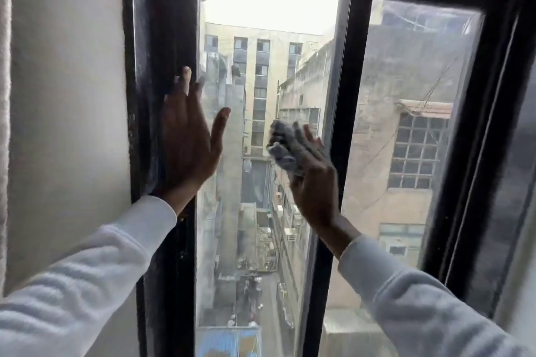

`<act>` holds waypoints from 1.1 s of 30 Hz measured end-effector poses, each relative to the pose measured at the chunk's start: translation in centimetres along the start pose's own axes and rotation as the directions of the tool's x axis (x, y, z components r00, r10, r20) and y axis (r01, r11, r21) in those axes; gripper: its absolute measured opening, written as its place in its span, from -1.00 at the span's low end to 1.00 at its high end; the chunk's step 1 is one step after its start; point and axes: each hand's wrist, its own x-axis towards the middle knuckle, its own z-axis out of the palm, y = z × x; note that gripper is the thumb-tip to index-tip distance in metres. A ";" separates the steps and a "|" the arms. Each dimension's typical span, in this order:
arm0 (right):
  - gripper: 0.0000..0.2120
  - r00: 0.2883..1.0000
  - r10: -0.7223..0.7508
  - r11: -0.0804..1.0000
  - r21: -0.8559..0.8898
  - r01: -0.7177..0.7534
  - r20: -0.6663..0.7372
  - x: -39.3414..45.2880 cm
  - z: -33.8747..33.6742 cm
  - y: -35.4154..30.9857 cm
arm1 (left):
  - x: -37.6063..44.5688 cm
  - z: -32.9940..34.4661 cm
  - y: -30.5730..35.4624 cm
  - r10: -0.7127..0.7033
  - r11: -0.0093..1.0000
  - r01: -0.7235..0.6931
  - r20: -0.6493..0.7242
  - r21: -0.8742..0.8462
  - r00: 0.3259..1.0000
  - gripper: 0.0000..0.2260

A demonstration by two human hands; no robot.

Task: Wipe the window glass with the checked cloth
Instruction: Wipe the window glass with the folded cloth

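Midway, by my reading: my right hand (311, 180) presses the bunched checked cloth (285, 148) against the window glass (269, 38), fingers curled around it, while my left hand (188, 136) rests flat and empty beside the frame (162, 38); haze below both hands suggests wiping remains.

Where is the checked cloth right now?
Head view, centre: the checked cloth is bunched under the right hand against the glass, beside the middle frame bar.

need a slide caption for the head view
Right hand presses a bunched cloth against the window glass, left hand open on the black frame.
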 end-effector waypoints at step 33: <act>-0.46 0.852 -0.492 0.799 -0.296 0.524 0.180 0.9 5.0 2.1 | -1.4 1.8 -3.4 0.110 0.983 -0.103 -0.034 0.153 0.993 -0.39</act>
